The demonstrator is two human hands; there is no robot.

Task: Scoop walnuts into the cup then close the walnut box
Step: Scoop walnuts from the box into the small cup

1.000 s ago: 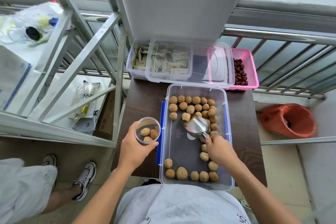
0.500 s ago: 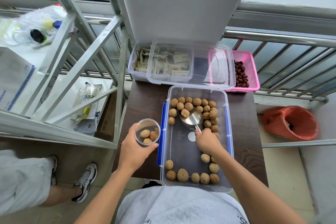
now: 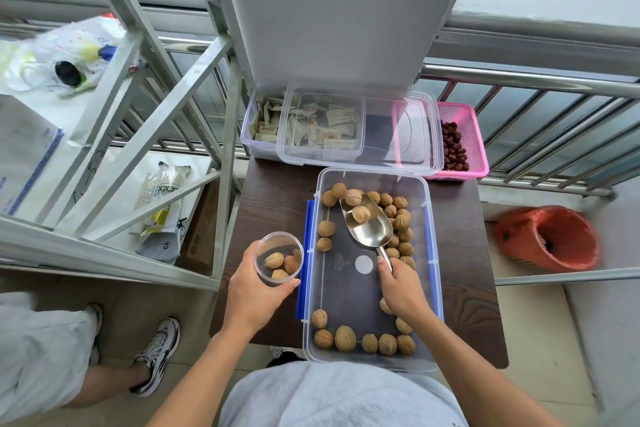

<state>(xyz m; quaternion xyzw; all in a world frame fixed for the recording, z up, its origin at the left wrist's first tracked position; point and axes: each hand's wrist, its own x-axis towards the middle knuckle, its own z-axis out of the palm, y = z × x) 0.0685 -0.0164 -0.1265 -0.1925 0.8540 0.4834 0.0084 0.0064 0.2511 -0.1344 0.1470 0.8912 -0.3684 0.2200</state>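
At the near left of the dark wood worktop (image 3: pixel 273 191), the left hand (image 3: pixel 258 291) wraps its fingers round a clear plastic cup (image 3: pixel 278 258), held upright just beside the walnut box (image 3: pixel 430 253). Three walnuts show in the bottom of the cup. The right hand (image 3: pixel 401 291), inside the box, grips the handle of a metal scoop (image 3: pixel 369 225). The bowl of the scoop points toward the far end and carries one walnut (image 3: pixel 361 214), with another at its tip. The box is clear, with blue latches (image 3: pixel 306 253) along its long sides, and it stands open. More walnuts crowd its far right part and a row lies along its near wall. A round white sticker and some faint print mark the bare floor of the box, too small to read. Its clear lid (image 3: pixel 381 149) lies beyond it, resting across a clear tub of printed sachets (image 3: pixel 263 128) and a pink basket (image 3: pixel 476 135) of red dates (image 3: pixel 452 149). The sachet print cannot be read. An orange bin (image 3: pixel 550 239) stands on the floor to the right. On a metal shelf (image 3: pixel 104 114) to the left lies a sleeve of stacked cups (image 3: pixel 162 187), and a grey bag (image 3: pixel 166 245) below it reads "ok". A second person's sneaker (image 3: pixel 157 354) shows at lower left.
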